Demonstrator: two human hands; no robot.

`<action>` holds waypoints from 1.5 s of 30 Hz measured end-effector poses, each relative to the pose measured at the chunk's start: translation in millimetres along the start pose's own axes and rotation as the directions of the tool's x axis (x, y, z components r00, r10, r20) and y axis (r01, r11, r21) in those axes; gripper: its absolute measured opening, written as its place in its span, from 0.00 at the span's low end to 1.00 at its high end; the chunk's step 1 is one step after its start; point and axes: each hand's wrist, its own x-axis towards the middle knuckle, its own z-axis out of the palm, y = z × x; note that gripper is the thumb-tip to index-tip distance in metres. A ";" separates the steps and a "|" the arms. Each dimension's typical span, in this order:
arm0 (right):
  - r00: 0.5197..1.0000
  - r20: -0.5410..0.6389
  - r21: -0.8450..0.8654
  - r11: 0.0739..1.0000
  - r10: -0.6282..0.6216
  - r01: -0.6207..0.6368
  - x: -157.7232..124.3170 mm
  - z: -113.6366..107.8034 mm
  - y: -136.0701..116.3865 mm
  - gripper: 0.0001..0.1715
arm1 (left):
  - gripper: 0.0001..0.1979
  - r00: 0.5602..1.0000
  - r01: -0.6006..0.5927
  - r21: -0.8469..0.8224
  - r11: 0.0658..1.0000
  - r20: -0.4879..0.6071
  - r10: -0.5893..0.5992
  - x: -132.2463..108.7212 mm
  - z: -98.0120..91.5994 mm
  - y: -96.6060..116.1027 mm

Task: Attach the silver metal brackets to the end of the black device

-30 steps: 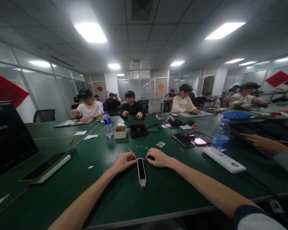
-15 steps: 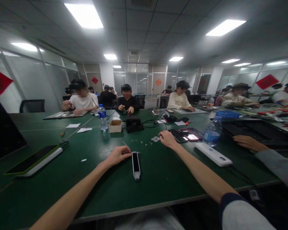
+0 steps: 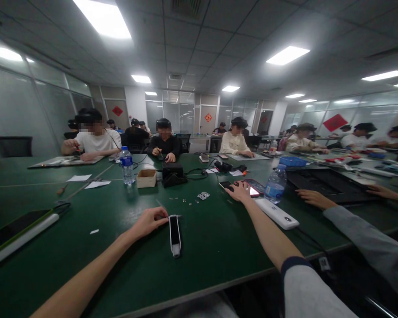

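My left hand (image 3: 149,221) rests on the green table with its fingers pinched together at the upper left corner of a slim white device with a long black screen (image 3: 174,232). What lies between those fingertips is too small to make out. My right hand (image 3: 240,191) reaches forward, fingers spread and lowered over a dark phone (image 3: 226,185). Just beyond it lies a phone with a red edge (image 3: 254,191) and a lit screen. Left of that hand are small metal plates (image 3: 203,195) and several tiny loose parts (image 3: 190,203).
A white power bank (image 3: 278,214) and a water bottle (image 3: 276,183) stand right of my forearm. Another person's hand (image 3: 315,198) touches a black panel (image 3: 331,185). Ahead are a cardboard box (image 3: 146,178), a second bottle (image 3: 127,168) and cables. A green-edged tablet (image 3: 18,229) lies left.
The view has swung to the right. My right hand has moved right, from beside the metal plates to over the phones. My left hand stays at the white device.
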 end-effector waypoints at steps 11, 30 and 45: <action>0.919 -0.387 0.264 0.964 0.068 0.040 4.8 0.2 16.5 0.27 | 0.16 1.000 -0.002 0.023 1.000 0.020 0.002 3.0 2.6 -12.0; 0.870 -0.435 0.357 0.931 0.232 -0.070 6.5 10.7 25.2 0.23 | 0.19 1.000 -0.011 0.051 0.999 0.018 0.010 1.2 0.7 0.3; 0.881 -0.444 0.324 0.946 0.163 -0.012 13.1 12.9 28.8 0.26 | 0.19 1.000 -0.003 0.047 0.999 0.023 0.002 2.4 0.1 1.2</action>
